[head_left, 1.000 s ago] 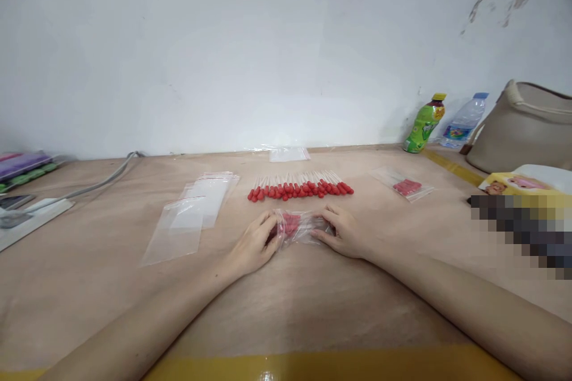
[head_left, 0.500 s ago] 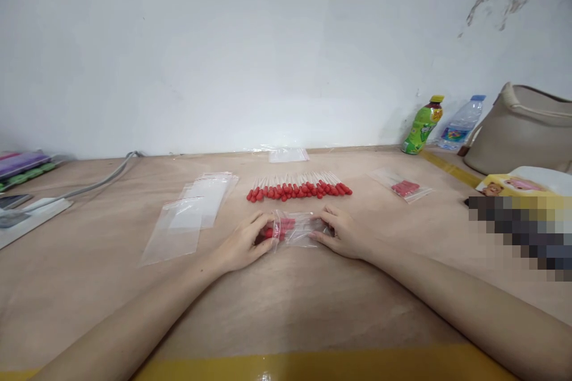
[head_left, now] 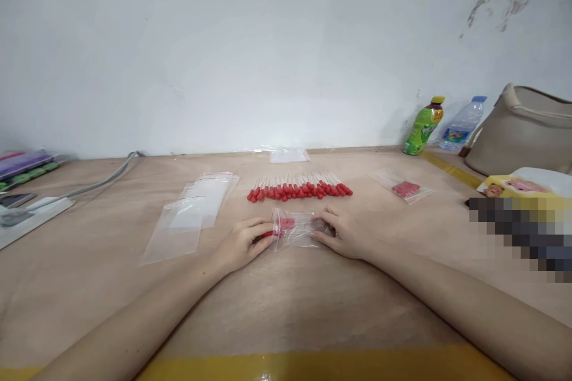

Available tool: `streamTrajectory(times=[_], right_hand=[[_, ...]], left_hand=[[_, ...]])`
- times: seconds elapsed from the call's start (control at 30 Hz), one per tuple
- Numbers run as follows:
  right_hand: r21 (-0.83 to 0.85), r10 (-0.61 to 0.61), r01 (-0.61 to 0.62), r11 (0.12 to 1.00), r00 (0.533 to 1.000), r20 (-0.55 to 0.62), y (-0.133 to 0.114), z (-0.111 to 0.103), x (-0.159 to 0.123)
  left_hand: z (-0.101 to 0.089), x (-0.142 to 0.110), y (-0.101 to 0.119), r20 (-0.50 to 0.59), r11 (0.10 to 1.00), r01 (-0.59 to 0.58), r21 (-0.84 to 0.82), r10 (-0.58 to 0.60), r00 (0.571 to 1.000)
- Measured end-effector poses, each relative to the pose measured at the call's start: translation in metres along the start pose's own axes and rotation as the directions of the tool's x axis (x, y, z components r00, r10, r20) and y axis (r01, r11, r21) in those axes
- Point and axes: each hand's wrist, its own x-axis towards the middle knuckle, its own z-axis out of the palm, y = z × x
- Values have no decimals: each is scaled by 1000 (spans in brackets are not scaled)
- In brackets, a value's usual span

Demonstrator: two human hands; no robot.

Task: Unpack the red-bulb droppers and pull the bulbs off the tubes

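A small clear zip bag (head_left: pixel 306 231) lies sideways between my hands, its mouth facing left. Fingers of my left hand (head_left: pixel 245 243) are closed on several red-tipped sticks (head_left: pixel 286 225), whose red ends show partly inside the bag mouth and partly in the fingers. My right hand (head_left: pixel 343 234) pinches the bag's right end between thumb and fingers. Just beyond the bag, many white sticks with red tips (head_left: pixel 299 191) lie in a row, tips toward me. Left of my left hand, flat zip bags (head_left: pixel 179 229) overlap in a fanned stack.
To the right lies a filled bag of red pieces (head_left: pixel 406 189). Farther back stand a green drink bottle (head_left: pixel 422 128), a clear water bottle (head_left: pixel 462 125) and a beige bag (head_left: pixel 518 137). A grey cable (head_left: pixel 105 180) crosses the left side. Another bag (head_left: pixel 289 156) lies near the wall.
My left hand's fingers have drawn closer together at the bag mouth, and the red ends have shifted slightly. My right hand stays on the bag's end.
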Motion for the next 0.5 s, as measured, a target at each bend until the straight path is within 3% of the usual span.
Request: streamTrajectory(times=[0.1,0.17,0.33,0.37,0.4,0.43,0.5], right_hand=[[-7,7,-7,1000,1000,7,0,0,0],[-2,6,-6,1000,1000,6,0,-1,0],[10,12,-12,1000,1000,16,0,-1,0],[8,13,-13,1000,1000,15,0,-1,0],[7,12,-12,1000,1000,13,0,0,0],[6,10,-11,1000,1000,11,0,0,0],[5,6,-6,1000,1000,6,1,0,0]], left_hand=[[-6,2,-3,1,996,49,-72,-49,999],[-19,4,-7,22,986,88,-139,-86,996],[-84,3,-26,150,945,229,-232,-198,969],[-95,1,-30,130,941,267,-208,-244,961],[-104,0,-35,-10,939,290,-184,-297,955],[-109,-1,-39,-181,925,337,-176,-367,913],[-108,0,-48,-428,893,412,-181,-449,784]])
